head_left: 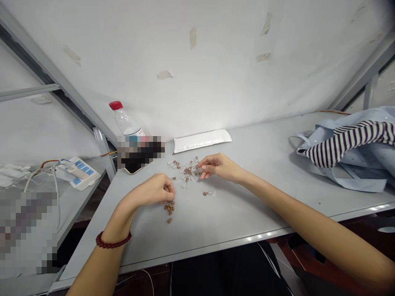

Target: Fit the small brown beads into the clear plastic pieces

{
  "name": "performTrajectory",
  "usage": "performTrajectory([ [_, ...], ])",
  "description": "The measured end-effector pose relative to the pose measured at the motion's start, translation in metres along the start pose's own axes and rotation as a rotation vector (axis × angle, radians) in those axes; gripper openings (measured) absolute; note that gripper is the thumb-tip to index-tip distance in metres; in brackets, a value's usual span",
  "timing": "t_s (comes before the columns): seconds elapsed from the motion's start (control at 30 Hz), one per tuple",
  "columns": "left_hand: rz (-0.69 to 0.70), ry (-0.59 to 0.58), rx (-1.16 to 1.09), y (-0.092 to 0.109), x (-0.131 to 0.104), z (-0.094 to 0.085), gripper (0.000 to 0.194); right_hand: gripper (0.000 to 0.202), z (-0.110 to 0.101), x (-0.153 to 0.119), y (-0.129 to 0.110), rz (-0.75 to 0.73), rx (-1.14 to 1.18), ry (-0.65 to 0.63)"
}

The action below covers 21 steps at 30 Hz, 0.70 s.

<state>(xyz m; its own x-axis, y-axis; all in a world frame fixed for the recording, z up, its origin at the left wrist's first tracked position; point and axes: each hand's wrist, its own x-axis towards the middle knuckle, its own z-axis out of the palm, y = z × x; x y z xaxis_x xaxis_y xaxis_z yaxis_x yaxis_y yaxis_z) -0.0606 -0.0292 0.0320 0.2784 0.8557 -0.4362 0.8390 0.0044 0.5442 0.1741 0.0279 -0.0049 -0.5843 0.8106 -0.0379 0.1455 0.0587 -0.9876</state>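
My left hand [159, 189], with a dark red bead bracelet [113, 240] on the wrist, has its fingers curled together just above a small pile of brown corks [169, 208]. What its fingertips hold, if anything, is hidden. At the right edge of a cluster of tiny clear glass bottles [187, 170] with brown stoppers, the fingertips of my right hand [214, 165] are bent close together; what lies between them is too small to make out. A single stoppered bottle [209, 193] lies apart, nearer the front of the grey table [234, 222].
Behind the cluster lies a white packet [202, 141] by the wall. A red-capped bottle [126, 121] and a dark, partly blurred object [138, 158] stand at the left. To the right is a light blue bag [354, 144] with striped cloth. A power strip [80, 174] sits farther left.
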Motion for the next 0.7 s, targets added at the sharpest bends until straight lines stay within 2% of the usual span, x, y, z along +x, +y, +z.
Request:
performTrajectory([
  [0.17, 0.178, 0.395, -0.262, 0.014, 0.006, 0.013, 0.016, 0.007, 0.012, -0.006, -0.007, 0.062, 0.087, -0.081],
  [0.27, 0.305, 0.532, -0.433, 0.019, 0.010, 0.023, 0.018, 0.007, 0.020, -0.009, -0.011, 0.072, 0.142, -0.099],
  [0.37, 0.398, 0.584, -0.486, 0.019, 0.014, 0.031, 0.014, 0.009, 0.026, -0.011, -0.011, 0.033, 0.174, -0.131],
  [0.7, 0.567, 0.662, -0.228, 0.012, 0.016, 0.035, 0.012, 0.012, 0.030, -0.013, -0.007, 0.033, 0.140, -0.103],
])
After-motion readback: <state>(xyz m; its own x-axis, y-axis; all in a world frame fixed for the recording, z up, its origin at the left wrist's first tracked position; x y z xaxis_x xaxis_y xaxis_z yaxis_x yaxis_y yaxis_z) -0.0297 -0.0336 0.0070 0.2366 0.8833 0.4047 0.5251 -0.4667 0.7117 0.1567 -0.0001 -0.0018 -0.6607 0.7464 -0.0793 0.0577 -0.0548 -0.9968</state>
